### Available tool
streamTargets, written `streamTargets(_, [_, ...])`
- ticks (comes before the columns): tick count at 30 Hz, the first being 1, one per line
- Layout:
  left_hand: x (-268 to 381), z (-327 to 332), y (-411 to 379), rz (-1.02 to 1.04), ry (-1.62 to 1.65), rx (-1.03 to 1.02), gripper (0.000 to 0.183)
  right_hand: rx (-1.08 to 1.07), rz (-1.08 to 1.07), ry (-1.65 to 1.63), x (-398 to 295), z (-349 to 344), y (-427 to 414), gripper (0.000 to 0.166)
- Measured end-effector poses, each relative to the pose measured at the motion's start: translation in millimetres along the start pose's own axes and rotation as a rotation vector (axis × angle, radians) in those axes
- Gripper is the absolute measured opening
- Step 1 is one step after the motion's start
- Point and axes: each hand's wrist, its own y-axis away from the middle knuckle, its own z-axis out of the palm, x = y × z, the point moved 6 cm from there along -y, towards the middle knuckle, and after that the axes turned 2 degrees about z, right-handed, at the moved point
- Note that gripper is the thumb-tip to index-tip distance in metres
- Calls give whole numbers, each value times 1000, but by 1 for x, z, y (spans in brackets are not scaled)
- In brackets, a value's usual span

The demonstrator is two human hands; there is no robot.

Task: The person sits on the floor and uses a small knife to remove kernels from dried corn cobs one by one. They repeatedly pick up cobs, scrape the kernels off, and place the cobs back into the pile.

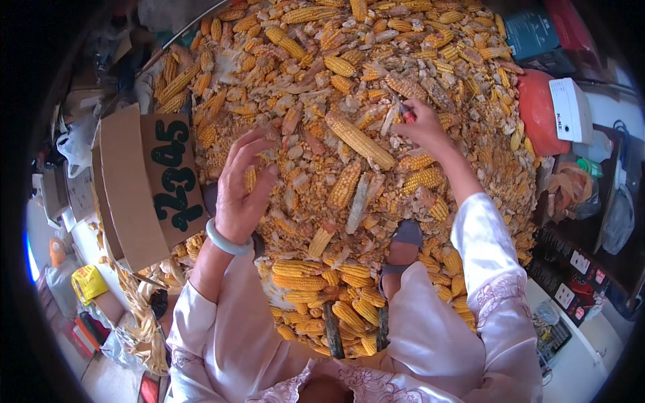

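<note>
My left hand [241,194] hovers over the corn heap with its fingers apart and nothing in it. A pale bangle [227,241] circles that wrist. Farther out and to the right, my right hand [426,128] grips a small red-handled metal tool [407,115]; its exact kind is unclear. The tool points toward a partly stripped corn cob [406,87], and I cannot tell whether they touch. Between my hands a large yellow ear of corn [359,140] lies slanted on the heap. Nearer me are a shorter ear [346,185] and a bare grey cob [358,204].
A cardboard box [171,176] bearing large digits stands at the left. Fuller ears [300,282] lie between my feet, near dark wooden bars [333,330]. My sandalled foot [406,247] rests on the heap. Right of it are a red bag [539,113] and a white box [569,108].
</note>
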Motion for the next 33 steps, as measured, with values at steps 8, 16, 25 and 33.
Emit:
streamTargets(8, [-14,79,19,-424,831,-345,31,-340,-222,-959,-61,16,107,58])
streamTargets(16, [23,102,9,-375,1191,-289,40,-334,-331,-952,-95,16,150,57])
streamTargets(25, [22,100,23,-549,1434,-418,46,-150,-403,-634,-98,22,160,45])
streamTargets(33, [21,105,30,-755,1344,-401,44,-22,-464,-643,-83,25,160,35])
